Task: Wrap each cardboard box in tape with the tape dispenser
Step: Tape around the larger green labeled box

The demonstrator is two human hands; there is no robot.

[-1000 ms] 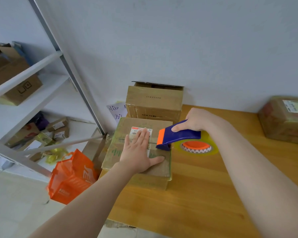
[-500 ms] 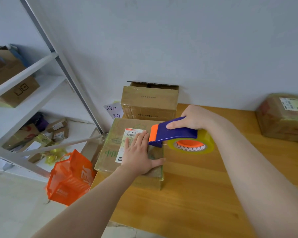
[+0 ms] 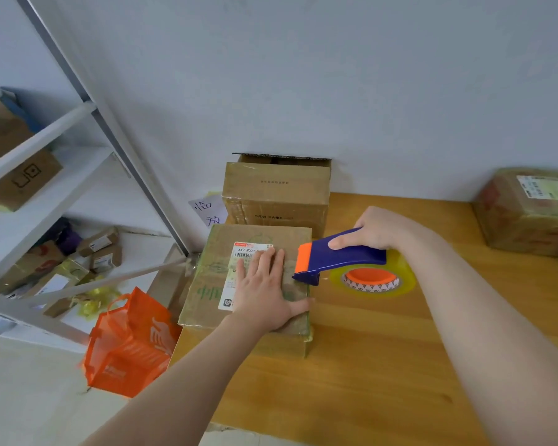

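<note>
- Working box (image 3: 207, 284): lies flat at the left front corner of the desk (image 3: 368, 349), with a printed label (image 3: 250, 249) on its top face. The top and right edge carry a glossy yellowish film, judged to be tape already laid. How many faces are covered cannot be told.
- Left hand (image 3: 264, 291): flat, fingers straight, palm pressing down on the box top and partly over the label.
- Right hand (image 3: 377, 230): fingers curled round the blue handle of the tape dispenser (image 3: 345, 255). Its orange nose sits at the box's right edge, just beside the left fingertips. The tape roll (image 3: 372, 281) hangs over the desk to the right of the box.
- Step in hand, as judged: a strip is being started or run at that edge. No free strip can be made out.
- Rear box (image 3: 277, 194): against the wall, just behind the working box. Its top edge looks open, so it is judged unfinished.
- Far box (image 3: 529, 214): at the desk's right end, well apart, visible faces glossy. Judged wrapped.
- Outstanding: complete the working box, then the rear box. Whether the cartons on the shelf (image 3: 45, 140) belong to the job cannot be told.
</note>
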